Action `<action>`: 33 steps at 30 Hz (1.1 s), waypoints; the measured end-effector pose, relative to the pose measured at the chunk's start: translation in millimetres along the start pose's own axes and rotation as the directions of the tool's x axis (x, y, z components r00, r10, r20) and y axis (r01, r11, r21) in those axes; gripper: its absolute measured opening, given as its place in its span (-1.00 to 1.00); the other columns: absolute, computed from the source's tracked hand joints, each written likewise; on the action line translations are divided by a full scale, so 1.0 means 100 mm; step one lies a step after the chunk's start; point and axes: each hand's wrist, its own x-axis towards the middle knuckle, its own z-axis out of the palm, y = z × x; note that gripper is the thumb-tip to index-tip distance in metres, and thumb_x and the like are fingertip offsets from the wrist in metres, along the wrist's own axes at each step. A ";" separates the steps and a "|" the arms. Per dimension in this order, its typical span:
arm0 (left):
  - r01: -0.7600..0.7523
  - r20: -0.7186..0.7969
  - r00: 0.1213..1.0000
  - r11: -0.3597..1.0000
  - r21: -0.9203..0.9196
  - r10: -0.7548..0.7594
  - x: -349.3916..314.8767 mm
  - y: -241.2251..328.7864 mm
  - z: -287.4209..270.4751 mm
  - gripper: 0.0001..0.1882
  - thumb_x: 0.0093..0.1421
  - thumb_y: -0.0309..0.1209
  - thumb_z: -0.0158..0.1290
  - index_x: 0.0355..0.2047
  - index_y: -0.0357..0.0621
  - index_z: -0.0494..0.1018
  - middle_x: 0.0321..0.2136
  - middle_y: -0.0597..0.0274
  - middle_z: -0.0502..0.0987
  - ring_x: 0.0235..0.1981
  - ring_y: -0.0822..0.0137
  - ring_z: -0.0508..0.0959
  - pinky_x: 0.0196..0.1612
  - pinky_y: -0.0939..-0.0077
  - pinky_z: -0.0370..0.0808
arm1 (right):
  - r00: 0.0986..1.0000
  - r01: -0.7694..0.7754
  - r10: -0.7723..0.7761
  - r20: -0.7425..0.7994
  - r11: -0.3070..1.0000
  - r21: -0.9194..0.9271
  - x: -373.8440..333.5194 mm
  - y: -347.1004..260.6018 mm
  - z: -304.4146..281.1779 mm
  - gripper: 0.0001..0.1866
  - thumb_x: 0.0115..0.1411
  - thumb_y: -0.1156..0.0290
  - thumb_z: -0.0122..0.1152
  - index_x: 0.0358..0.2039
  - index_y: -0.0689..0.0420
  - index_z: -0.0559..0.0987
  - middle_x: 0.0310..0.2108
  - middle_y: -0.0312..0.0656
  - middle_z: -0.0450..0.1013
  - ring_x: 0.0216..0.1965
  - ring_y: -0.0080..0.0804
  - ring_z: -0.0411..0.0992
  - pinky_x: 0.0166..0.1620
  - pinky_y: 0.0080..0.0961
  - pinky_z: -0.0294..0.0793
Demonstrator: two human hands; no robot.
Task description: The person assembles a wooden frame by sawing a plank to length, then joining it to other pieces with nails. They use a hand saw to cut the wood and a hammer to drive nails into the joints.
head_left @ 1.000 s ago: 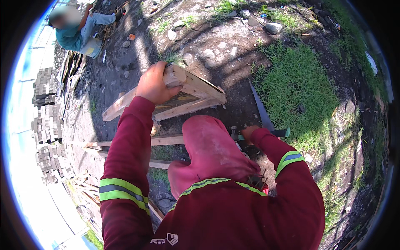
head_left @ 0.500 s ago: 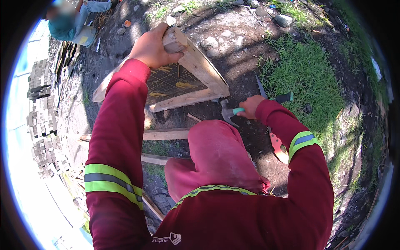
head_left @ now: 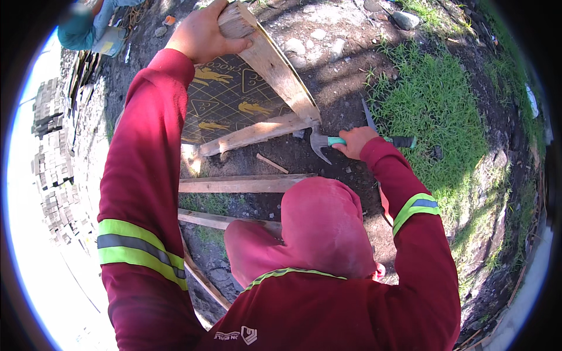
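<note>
My left hand (head_left: 202, 34) is closed round the upper end of a timber batten (head_left: 272, 64), part of a wooden frame. A dark board (head_left: 234, 102) with yellow lines and printed figures backs this frame, which stands tilted on the soil. In my right hand (head_left: 356, 143) is a claw hammer (head_left: 318, 143), gripped round its green handle close to the head. The hammer's head is right by the frame's lower right corner; whether they touch I cannot tell. Behind my right forearm, a handsaw (head_left: 369, 114) lies on the ground, mostly hidden.
Two timber lengths (head_left: 246, 184) lie on the ground left of my bent knee. A grass patch (head_left: 427, 111) spreads to the right. Stones (head_left: 405, 20) dot the far ground. Stacked blocks (head_left: 52, 164) line the left side, and another person (head_left: 79, 32) sits at the far left.
The frame and my left hand have shifted up and to the left in the picture. The hammer's head has come closer to the frame's lower right corner.
</note>
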 end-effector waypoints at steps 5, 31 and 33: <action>0.002 0.003 1.000 1.000 -0.017 -0.002 -0.03 0.01 -0.04 -0.26 -0.17 -0.14 0.35 0.00 -0.19 0.35 -0.25 -0.12 0.56 -0.17 -0.05 0.58 -0.10 0.23 0.48 | 0.978 0.169 -0.170 0.122 0.985 0.017 -0.01 -0.16 0.01 -0.51 0.24 -0.10 -0.07 -0.33 0.11 0.51 -0.52 -0.04 0.55 -0.41 0.01 0.55 -0.31 -0.10 0.52; -0.016 -0.083 0.996 0.999 -0.029 0.014 -0.15 0.10 -0.05 -0.30 -0.19 -0.09 0.35 -0.09 -0.21 0.40 -0.29 -0.10 0.57 -0.20 -0.03 0.59 -0.13 0.21 0.51 | 0.855 0.483 -0.470 0.217 0.876 -0.006 0.08 0.06 -0.13 -0.41 0.21 -0.24 -0.10 -0.35 0.08 0.57 -0.52 -0.05 0.55 -0.44 -0.01 0.55 -0.34 -0.07 0.51; 0.022 -0.053 0.998 0.998 -0.063 -0.025 -0.15 0.12 -0.08 -0.29 -0.19 -0.08 0.36 -0.10 -0.22 0.38 -0.29 -0.10 0.57 -0.20 -0.04 0.59 -0.15 0.21 0.51 | 0.912 0.382 -0.353 0.208 0.917 -0.115 0.09 0.09 -0.21 -0.43 0.22 -0.21 -0.07 -0.34 0.08 0.58 -0.51 -0.06 0.56 -0.43 -0.02 0.55 -0.32 -0.10 0.52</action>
